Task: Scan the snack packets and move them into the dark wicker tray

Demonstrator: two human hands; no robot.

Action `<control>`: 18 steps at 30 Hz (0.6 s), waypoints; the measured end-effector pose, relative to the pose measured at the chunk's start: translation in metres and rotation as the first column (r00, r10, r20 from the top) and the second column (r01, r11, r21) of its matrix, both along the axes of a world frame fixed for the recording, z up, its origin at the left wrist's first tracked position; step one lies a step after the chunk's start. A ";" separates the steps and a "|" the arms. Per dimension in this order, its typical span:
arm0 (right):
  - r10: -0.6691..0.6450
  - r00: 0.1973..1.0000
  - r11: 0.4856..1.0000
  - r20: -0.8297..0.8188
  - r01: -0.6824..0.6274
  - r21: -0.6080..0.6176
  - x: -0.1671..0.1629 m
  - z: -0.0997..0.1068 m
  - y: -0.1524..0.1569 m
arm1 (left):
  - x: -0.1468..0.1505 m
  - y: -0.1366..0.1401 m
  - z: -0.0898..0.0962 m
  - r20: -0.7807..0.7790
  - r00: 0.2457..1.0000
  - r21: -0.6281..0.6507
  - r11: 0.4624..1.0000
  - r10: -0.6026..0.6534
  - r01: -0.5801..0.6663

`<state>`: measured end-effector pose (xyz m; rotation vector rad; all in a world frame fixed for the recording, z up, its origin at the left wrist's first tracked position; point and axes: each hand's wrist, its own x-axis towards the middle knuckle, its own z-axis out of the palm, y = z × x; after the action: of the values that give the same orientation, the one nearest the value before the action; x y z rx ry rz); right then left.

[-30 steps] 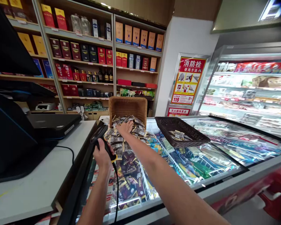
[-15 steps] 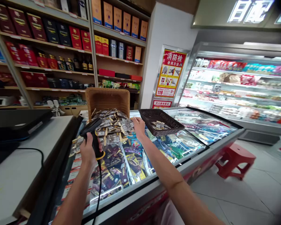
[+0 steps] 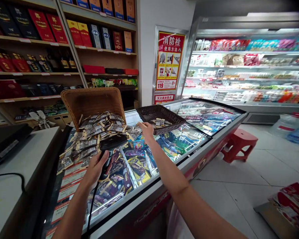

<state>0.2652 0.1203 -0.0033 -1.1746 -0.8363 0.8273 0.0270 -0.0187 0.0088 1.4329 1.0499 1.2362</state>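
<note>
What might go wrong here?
Loose packets heaped out of the tipped tan basket could slide across the glass top. The single packet pinched by the right hand might slip. The cable hanging from the scanner in the left hand could snag.

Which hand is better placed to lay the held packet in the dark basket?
Probably the right hand: it pinches the packet near the dark basket, while the left hand, farther away, grips the scanner.
</note>
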 end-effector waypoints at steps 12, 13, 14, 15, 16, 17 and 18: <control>-0.003 0.998 1.000 -0.057 0.003 -0.001 0.005 -0.003 0.004 | -0.008 0.009 -0.009 -0.060 0.996 -0.013 0.997 -0.072 0.072; -0.006 0.998 1.000 -0.058 0.006 -0.005 0.005 -0.004 0.005 | -0.008 0.009 -0.009 -0.055 0.996 -0.017 0.998 -0.066 0.065; -0.010 0.998 1.000 -0.057 0.009 -0.006 0.006 -0.004 0.006 | -0.008 0.009 -0.009 -0.048 0.997 -0.017 0.998 -0.055 0.054; -0.010 0.999 1.000 -0.053 0.010 -0.004 0.006 -0.004 0.007 | -0.007 0.010 -0.009 -0.044 0.998 -0.016 0.999 -0.045 0.044; -0.011 0.999 1.000 -0.049 0.011 -0.002 0.005 -0.004 0.007 | -0.006 0.010 -0.009 -0.044 0.998 -0.017 0.999 -0.040 0.039; -0.018 0.999 1.000 -0.045 0.018 -0.002 0.005 -0.004 0.008 | -0.006 0.009 -0.008 -0.046 0.998 -0.020 0.999 -0.037 0.037; -0.028 0.999 1.000 -0.042 0.028 -0.003 0.004 -0.004 0.009 | -0.005 0.009 -0.008 -0.045 0.999 -0.022 0.999 -0.030 0.029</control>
<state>0.2695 0.1294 -0.0078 -1.1646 -0.7834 0.8274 0.0220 -0.0095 0.0006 1.4616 1.0657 1.1726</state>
